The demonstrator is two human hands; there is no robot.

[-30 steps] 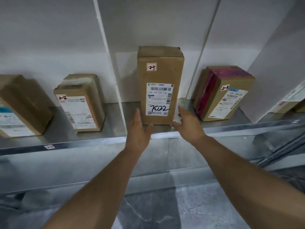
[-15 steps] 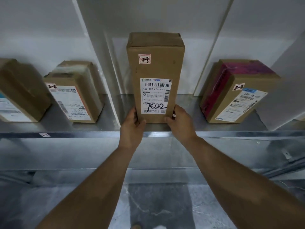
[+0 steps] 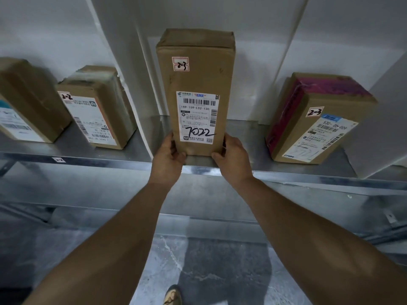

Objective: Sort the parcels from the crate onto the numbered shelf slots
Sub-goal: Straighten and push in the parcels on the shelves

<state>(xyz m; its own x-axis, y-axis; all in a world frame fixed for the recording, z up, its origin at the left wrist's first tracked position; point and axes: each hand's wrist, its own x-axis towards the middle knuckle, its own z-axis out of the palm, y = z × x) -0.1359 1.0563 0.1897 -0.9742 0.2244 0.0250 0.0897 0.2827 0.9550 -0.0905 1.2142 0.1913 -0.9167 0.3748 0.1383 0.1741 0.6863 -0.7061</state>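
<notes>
On the metal shelf (image 3: 99, 160), a box marked 2-2 (image 3: 97, 106) is seen at the left, just left of a white divider (image 3: 136, 80). In the next slot the tall box (image 3: 196, 84), marked 2-3, is stood upright near the front edge. Its lower left corner is clasped by the left hand (image 3: 168, 159) and its lower right corner by the right hand (image 3: 233, 159); each grip is curled round the cardboard. The stiff walls are judged easy to hold low down, though the narrow shape may be toppled. A red-taped box (image 3: 319, 119) is set apart at the right
</notes>
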